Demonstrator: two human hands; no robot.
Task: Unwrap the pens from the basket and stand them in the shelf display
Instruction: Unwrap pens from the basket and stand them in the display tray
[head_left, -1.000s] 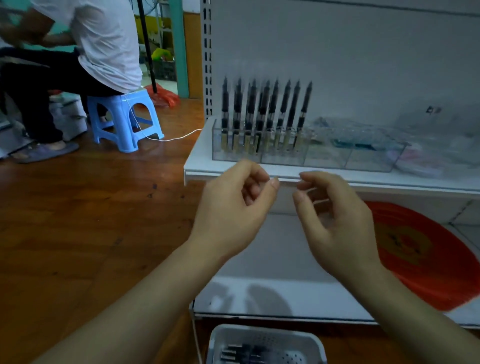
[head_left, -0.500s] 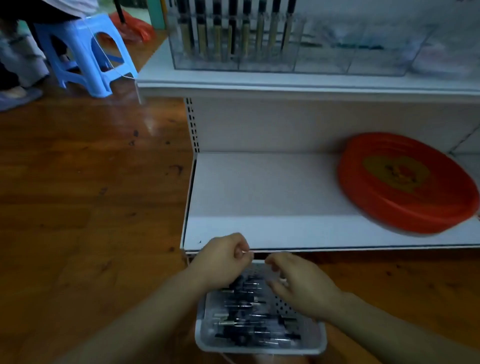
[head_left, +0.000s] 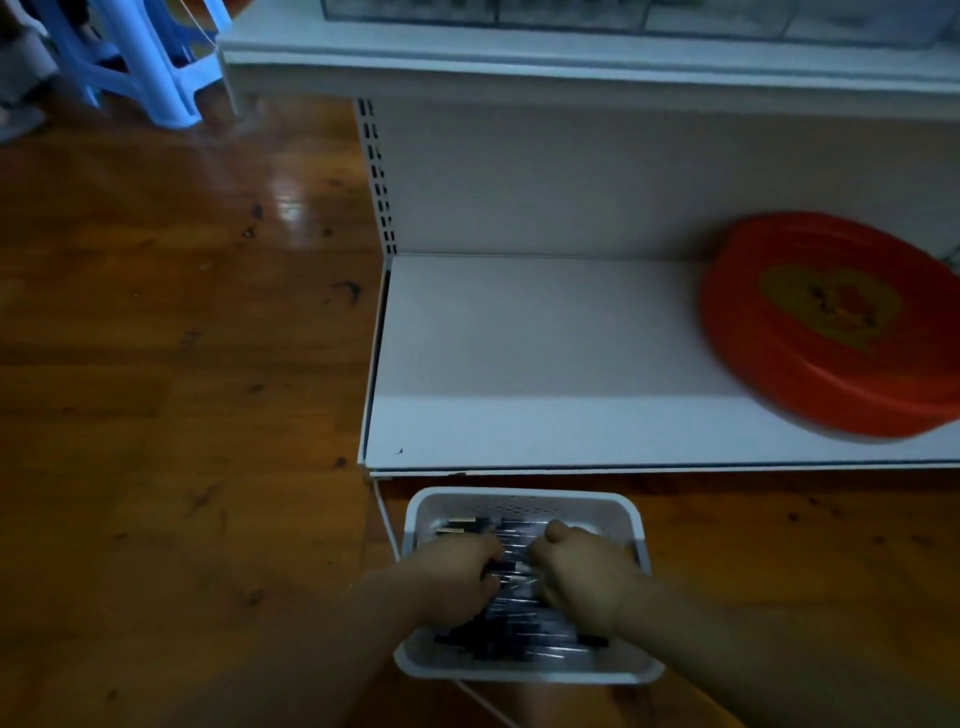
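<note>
A white perforated basket (head_left: 519, 496) sits on the wooden floor just in front of the lower shelf. It holds several dark pens in clear wrappers (head_left: 519, 626). Both my hands are down inside it. My left hand (head_left: 452, 577) has its fingers curled round a dark wrapped pen that runs toward the right. My right hand (head_left: 587, 577) is curled over the pile beside it, thumb up, and its fingertips are hidden among the pens. Only the bottom edge of the clear pen display (head_left: 571, 15) shows, on the upper shelf at the top of the view.
A round red tray (head_left: 831, 322) lies on the right of the white lower shelf (head_left: 519, 364). The upper shelf edge (head_left: 519, 62) overhangs it. A blue plastic stool (head_left: 140, 62) stands at the far left. A white cable (head_left: 387, 519) runs past the basket's left side.
My view has dropped from the pen display to the floor basket. Both hands came down from in front of the upper shelf and sank into the pile of pens.
</note>
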